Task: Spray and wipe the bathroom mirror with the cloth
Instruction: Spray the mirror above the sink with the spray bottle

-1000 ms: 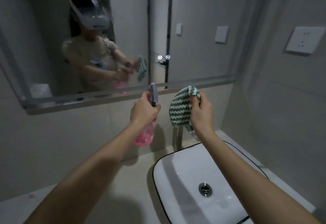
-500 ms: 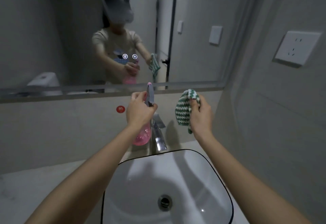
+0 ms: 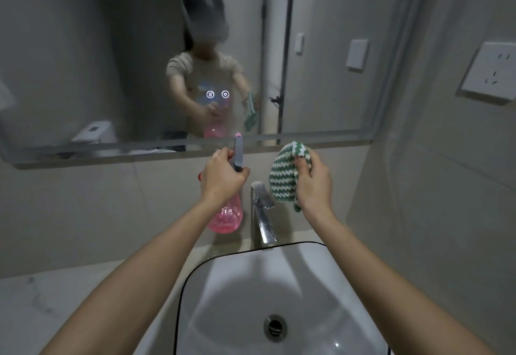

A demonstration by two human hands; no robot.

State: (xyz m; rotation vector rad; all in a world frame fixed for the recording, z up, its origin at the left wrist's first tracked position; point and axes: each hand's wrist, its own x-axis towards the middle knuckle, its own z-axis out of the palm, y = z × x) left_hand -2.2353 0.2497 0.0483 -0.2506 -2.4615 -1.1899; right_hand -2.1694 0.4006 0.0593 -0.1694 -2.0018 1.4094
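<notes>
The bathroom mirror (image 3: 321,80) fills the wall ahead, with two lit touch icons near its middle. My left hand (image 3: 222,177) grips a pink spray bottle (image 3: 226,216) by its grey head, nozzle pointing up toward the glass just under the mirror's lower edge. My right hand (image 3: 314,182) holds a green-and-white striped cloth (image 3: 282,175) bunched up, level with the bottle and a little to its right. Both hands hover above the faucet, short of the mirror.
A chrome faucet (image 3: 262,215) stands between my hands over a white basin (image 3: 237,293) with a dark rim. A side wall with a socket (image 3: 491,72) closes in on the right. A pale counter (image 3: 55,296) runs left of the basin.
My view has swung left and centred on the basin and mirror. Both hands kept their grips and stayed side by side below the mirror's edge.
</notes>
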